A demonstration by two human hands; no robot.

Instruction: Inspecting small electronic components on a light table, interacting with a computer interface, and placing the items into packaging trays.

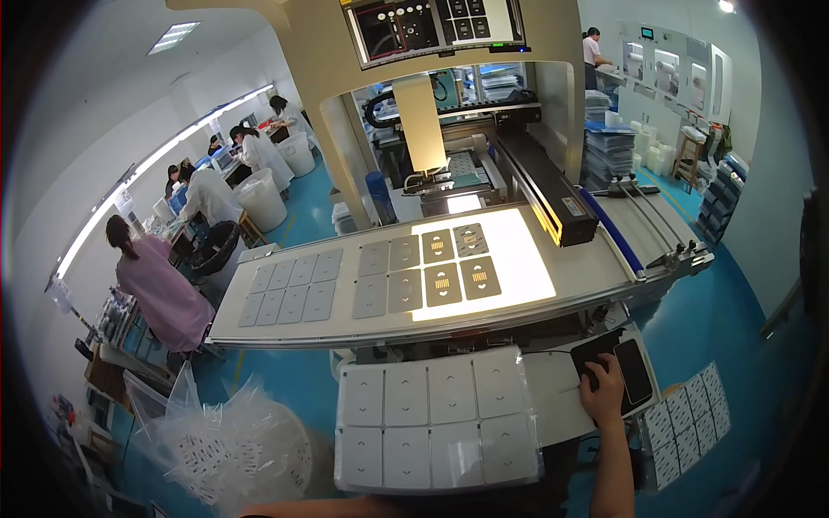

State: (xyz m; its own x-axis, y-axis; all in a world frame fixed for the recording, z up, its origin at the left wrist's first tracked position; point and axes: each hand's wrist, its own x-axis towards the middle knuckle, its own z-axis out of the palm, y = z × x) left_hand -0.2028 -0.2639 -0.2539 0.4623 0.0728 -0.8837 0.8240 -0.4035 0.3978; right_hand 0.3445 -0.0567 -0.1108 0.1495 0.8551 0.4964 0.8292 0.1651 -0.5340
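Observation:
My right hand (603, 386) rests at the right of the small white table, its fingers curved over what looks like a dark computer mouse on a black pad (590, 348). The mouse is mostly hidden under the palm. Close to that hand lies a black phone-shaped device (635, 371). Along the lower edge my left forearm (332, 508) reaches rightward, but the hand itself does not show. Just above it, a sheet of pale grey rectangular panels (430, 414) under clear film lies on the near table.
Beyond stands a machine with a flat bed (345, 259) holding grey panels, partly lit by a bright light field (531, 259). A screen (436, 30) hangs above. A bin of clear plastic film (233, 449) is at left, panel sheets (691, 423) at lower right. Several people work behind.

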